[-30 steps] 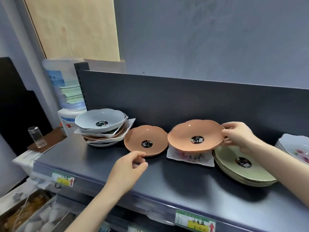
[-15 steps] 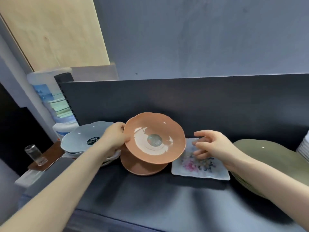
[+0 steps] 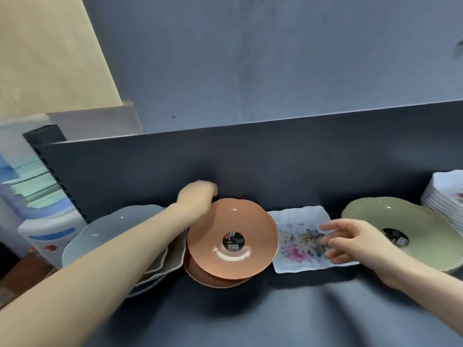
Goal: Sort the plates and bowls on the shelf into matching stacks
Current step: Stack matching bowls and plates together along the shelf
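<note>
A dark grey shelf (image 3: 250,316) and back panel (image 3: 275,159) stand below a blue-grey wall (image 3: 250,58). Mid-frame, the left hand (image 3: 198,196) grips the far rim of the orange bowl (image 3: 220,221), which is stacked on another. The right hand (image 3: 350,242), fingers loosely spread, hovers over the floral plate (image 3: 295,221).

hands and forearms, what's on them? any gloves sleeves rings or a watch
Nothing is worn. The left hand and the right hand are bare, with no gloves, and no rings show, though motion blur softens the fingers. Both forearms are bare to the frame's edge: no sleeves, watch or bracelet in view.
</note>
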Action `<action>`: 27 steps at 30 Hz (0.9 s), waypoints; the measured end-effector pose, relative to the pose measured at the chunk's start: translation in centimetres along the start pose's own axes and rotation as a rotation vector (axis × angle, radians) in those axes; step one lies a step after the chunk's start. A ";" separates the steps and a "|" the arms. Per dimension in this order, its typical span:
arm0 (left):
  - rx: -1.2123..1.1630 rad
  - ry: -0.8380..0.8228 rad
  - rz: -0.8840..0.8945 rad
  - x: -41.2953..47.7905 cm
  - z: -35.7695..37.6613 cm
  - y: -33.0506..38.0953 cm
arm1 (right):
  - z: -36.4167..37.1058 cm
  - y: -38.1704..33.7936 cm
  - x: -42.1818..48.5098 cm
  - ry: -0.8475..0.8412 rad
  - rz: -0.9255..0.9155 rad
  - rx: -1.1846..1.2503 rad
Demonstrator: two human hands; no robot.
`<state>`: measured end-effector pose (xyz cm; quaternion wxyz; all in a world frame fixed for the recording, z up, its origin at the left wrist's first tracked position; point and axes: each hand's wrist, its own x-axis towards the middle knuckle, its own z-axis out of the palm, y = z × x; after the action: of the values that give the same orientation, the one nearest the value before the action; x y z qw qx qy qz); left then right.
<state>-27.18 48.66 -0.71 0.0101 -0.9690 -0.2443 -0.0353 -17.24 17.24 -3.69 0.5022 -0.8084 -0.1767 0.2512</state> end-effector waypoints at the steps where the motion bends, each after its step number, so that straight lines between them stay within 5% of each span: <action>1: 0.055 -0.023 0.028 0.3 0.4 0.2 | 0.2 0.1 -0.4 0.009 0.011 0.002; 10: 0.174 -0.185 0.363 0.8 4.1 2.5 | 2.2 2.6 -2.4 0.116 0.174 -0.043; 14: 0.335 -0.239 0.354 0.3 4.9 2.4 | 3.0 3.3 -2.7 0.111 0.286 -0.014; 18: 0.349 -0.307 0.361 0.3 4.1 1.7 | 3.8 3.4 -1.9 0.119 0.422 0.203; 22: 0.205 -0.226 0.413 0.8 3.5 1.1 | 5.0 3.2 -0.8 0.198 0.533 0.537; 27: 0.074 -0.158 0.486 0.3 3.7 2.2 | 6.9 2.8 -0.2 0.367 0.540 0.668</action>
<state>-25.68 47.01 -4.39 0.0345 -0.9980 -0.0052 0.0531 -21.29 20.91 -8.71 0.6748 -0.6504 0.2224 0.2687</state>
